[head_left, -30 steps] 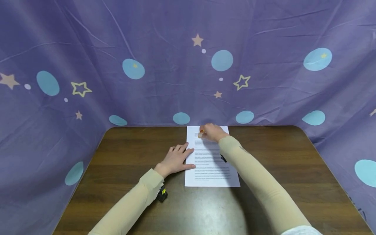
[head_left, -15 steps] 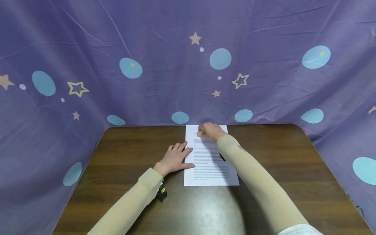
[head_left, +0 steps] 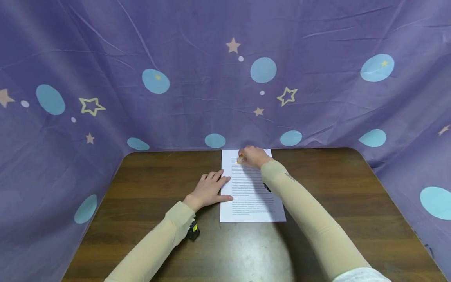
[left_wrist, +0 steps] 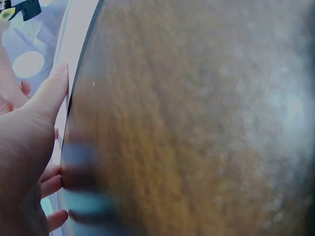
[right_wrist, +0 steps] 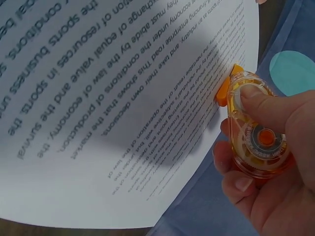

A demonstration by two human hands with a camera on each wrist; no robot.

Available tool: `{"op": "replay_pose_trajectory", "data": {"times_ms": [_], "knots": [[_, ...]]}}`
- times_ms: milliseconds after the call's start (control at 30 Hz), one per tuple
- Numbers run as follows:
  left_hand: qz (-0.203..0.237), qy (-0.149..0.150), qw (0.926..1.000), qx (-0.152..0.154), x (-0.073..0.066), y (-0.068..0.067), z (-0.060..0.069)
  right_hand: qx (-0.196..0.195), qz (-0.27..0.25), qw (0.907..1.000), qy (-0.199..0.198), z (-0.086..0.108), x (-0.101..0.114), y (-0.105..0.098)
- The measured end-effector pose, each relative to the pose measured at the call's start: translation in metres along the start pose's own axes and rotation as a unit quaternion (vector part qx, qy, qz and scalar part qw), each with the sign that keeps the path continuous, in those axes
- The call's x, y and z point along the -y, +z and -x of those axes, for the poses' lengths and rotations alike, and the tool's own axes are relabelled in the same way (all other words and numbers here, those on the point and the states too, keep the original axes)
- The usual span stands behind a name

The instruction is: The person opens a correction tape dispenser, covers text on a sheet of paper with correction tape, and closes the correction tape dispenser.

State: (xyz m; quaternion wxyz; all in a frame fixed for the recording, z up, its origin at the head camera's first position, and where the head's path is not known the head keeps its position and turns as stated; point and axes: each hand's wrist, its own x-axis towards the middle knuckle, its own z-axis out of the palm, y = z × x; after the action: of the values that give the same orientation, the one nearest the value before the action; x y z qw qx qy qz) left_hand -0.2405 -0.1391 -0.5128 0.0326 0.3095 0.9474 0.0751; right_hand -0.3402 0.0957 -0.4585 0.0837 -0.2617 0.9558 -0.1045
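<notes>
A printed sheet of paper (head_left: 253, 217) lies on the table, its far edge at the table's back edge. Near the top of its text, my right hand (head_left: 256, 156) grips an orange see-through correction tape (right_wrist: 258, 132), the thumb pressing on its upper side. The orange tip (right_wrist: 227, 89) of the dispenser meets the paper by the printed lines in the right wrist view. My left hand (head_left: 206, 191) rests with spread fingers on the left margin of the sheet and the wood beside it. In the left wrist view, the left thumb (left_wrist: 51, 93) lies along the paper's edge.
The brown wooden table (head_left: 158, 168) extends to both sides of the sheet. Behind it and at the sides hangs a purple curtain (head_left: 197, 78) with stars and blue ovals. A small black device (head_left: 193, 231) sits at the left wrist.
The head view has shifted slightly. My right hand, with the correction tape, has moved very little to the right across the sheet. The left hand stays in place on the paper.
</notes>
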Motion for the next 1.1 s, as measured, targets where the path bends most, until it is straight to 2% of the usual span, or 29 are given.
{"op": "replay_pose_trajectory", "data": {"times_ms": [400, 733, 1100], "knots": [[0.001, -0.014, 0.9998, 0.013, -0.006, -0.008, 0.001, 0.000, 0.001, 1.0000, 0.000, 0.008, -0.007, -0.004], [-0.006, -0.015, 0.9996, 0.022, -0.006, -0.009, 0.002, 0.013, -0.003, 0.9999, 0.005, 0.014, -0.014, -0.007], [-0.004, -0.014, 0.9996, 0.023, -0.006, -0.010, 0.002, 0.004, 0.015, 0.9997, 0.017, 0.018, -0.021, -0.005]]}}
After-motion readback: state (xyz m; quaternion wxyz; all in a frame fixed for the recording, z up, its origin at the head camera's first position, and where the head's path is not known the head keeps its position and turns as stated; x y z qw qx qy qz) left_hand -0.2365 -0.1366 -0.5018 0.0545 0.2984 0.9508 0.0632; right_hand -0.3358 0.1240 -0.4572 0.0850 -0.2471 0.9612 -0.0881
